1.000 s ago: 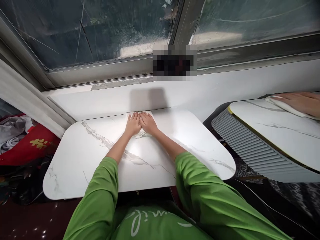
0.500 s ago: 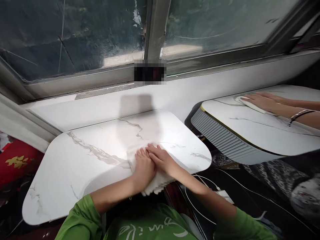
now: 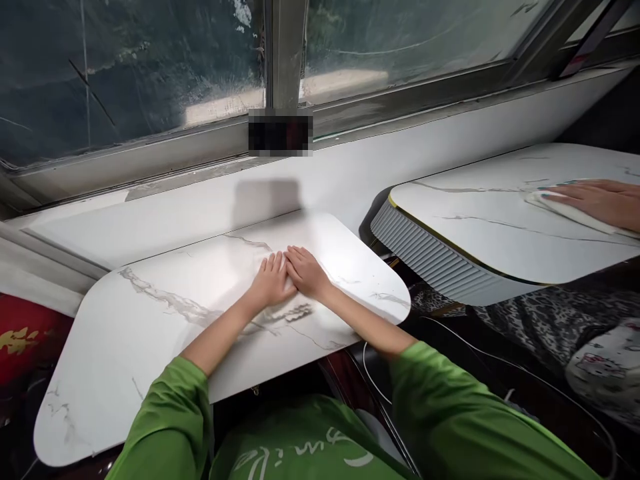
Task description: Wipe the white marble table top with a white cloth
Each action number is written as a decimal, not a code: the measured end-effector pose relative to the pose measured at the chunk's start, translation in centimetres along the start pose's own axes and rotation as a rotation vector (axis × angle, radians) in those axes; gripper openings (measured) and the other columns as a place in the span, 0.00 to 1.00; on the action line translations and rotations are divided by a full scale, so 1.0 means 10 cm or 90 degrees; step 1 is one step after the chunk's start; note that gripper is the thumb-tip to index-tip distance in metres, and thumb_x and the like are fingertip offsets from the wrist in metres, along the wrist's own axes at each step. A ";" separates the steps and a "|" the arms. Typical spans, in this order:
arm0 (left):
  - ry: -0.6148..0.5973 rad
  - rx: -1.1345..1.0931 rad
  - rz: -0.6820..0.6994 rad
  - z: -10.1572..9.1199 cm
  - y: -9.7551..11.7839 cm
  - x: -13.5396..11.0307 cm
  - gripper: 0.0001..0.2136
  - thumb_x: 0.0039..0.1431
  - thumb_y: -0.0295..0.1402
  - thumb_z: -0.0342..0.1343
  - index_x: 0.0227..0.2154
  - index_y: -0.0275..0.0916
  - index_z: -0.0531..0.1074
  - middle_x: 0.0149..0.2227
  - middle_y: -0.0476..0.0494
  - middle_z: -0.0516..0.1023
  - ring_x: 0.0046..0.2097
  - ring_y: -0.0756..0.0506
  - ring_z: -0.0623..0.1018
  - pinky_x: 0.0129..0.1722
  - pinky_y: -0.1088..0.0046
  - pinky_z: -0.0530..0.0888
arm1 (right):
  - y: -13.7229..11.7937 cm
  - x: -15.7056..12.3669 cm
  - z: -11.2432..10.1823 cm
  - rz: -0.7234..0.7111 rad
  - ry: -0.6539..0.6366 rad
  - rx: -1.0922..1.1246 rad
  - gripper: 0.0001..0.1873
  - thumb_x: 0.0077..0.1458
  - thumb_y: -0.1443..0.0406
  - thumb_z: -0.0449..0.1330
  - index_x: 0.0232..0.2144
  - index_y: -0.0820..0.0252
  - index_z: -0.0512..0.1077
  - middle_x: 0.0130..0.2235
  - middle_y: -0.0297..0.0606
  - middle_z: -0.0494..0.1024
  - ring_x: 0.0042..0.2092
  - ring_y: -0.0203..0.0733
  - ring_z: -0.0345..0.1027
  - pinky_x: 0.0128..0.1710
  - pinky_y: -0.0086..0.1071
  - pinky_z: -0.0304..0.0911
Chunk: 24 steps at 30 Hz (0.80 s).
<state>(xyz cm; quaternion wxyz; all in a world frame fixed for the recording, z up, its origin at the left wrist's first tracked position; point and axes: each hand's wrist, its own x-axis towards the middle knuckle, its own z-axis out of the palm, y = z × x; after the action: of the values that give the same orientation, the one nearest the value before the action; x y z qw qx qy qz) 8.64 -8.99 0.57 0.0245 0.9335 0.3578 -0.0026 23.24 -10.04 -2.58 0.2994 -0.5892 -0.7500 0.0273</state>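
A white cloth (image 3: 299,311) lies on the white marble-patterned tabletop (image 3: 150,353), mostly covered by my hands; its ruffled near edge shows below them. My left hand (image 3: 273,281) presses flat on the cloth with its fingers stretched forward. Beside it, my right hand (image 3: 306,272) is also laid flat, fingers extended, its fingertips touching or nearly touching those of the left. Neither hand wraps round the cloth.
On the right, another person's hand (image 3: 593,200) rests on a white cloth on a second marbled table (image 3: 480,230) with ribbed sides. A window (image 3: 160,80) runs behind. Left sits a red item (image 3: 30,340); a white cable (image 3: 480,353) trails below right.
Both my hands have slid forward with the cloth, away from the table's near edge, and my arms are straighter. The other person's hand has moved right. The view has shifted somewhat.
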 end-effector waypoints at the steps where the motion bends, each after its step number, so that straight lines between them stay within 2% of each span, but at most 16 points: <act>1: 0.000 -0.010 0.003 -0.01 -0.09 0.12 0.34 0.62 0.46 0.45 0.63 0.25 0.51 0.67 0.27 0.46 0.67 0.33 0.48 0.64 0.54 0.50 | 0.04 0.11 0.03 0.016 0.016 0.005 0.22 0.61 0.66 0.42 0.50 0.65 0.69 0.55 0.50 0.70 0.60 0.50 0.59 0.60 0.49 0.52; 4: 0.022 -0.024 -0.017 -0.04 -0.26 0.43 0.31 0.64 0.44 0.43 0.64 0.28 0.49 0.67 0.31 0.46 0.68 0.36 0.47 0.65 0.56 0.47 | 0.11 0.39 0.03 0.057 0.076 0.028 0.20 0.60 0.69 0.43 0.45 0.63 0.72 0.52 0.48 0.72 0.57 0.48 0.61 0.60 0.46 0.53; 7: 0.059 -0.031 -0.046 -0.04 -0.28 0.56 0.29 0.65 0.43 0.40 0.64 0.31 0.49 0.67 0.32 0.46 0.68 0.38 0.47 0.65 0.56 0.46 | 0.16 0.50 -0.04 0.079 0.113 0.042 0.19 0.58 0.70 0.44 0.41 0.66 0.73 0.49 0.50 0.73 0.55 0.47 0.61 0.57 0.41 0.56; 11: 0.091 -0.028 -0.056 0.02 -0.13 0.53 0.31 0.65 0.45 0.42 0.64 0.30 0.48 0.67 0.28 0.44 0.68 0.35 0.44 0.64 0.52 0.47 | 0.22 0.36 -0.15 0.044 0.049 0.091 0.21 0.57 0.71 0.43 0.47 0.65 0.70 0.47 0.47 0.74 0.53 0.45 0.63 0.54 0.39 0.61; 14: 0.104 -0.025 -0.054 0.08 0.17 0.49 0.34 0.63 0.46 0.45 0.63 0.25 0.49 0.66 0.23 0.47 0.67 0.31 0.45 0.63 0.47 0.48 | 0.32 0.10 -0.32 0.033 0.023 0.098 0.22 0.57 0.70 0.43 0.49 0.63 0.70 0.50 0.46 0.74 0.55 0.46 0.63 0.56 0.43 0.60; 21: 0.120 -0.055 -0.011 0.19 1.23 0.50 0.33 0.63 0.44 0.42 0.62 0.20 0.50 0.63 0.18 0.53 0.66 0.27 0.50 0.61 0.41 0.46 | 0.74 -0.76 -0.84 0.032 -0.042 0.006 0.26 0.60 0.67 0.42 0.57 0.66 0.64 0.60 0.46 0.66 0.62 0.45 0.56 0.62 0.46 0.54; 24: 0.125 -0.056 0.041 0.19 1.47 0.61 0.33 0.62 0.42 0.42 0.62 0.18 0.50 0.63 0.17 0.52 0.66 0.27 0.49 0.62 0.43 0.44 | 0.94 -0.98 -0.96 0.070 -0.039 -0.095 0.27 0.60 0.67 0.40 0.59 0.66 0.62 0.61 0.45 0.65 0.64 0.45 0.53 0.64 0.48 0.48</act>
<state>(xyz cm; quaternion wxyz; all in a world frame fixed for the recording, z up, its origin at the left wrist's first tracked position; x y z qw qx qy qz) 22.99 -15.88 -0.84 0.0302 0.9382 0.3282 0.1057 37.27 -19.01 -2.55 0.2294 -0.6488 -0.7256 0.0059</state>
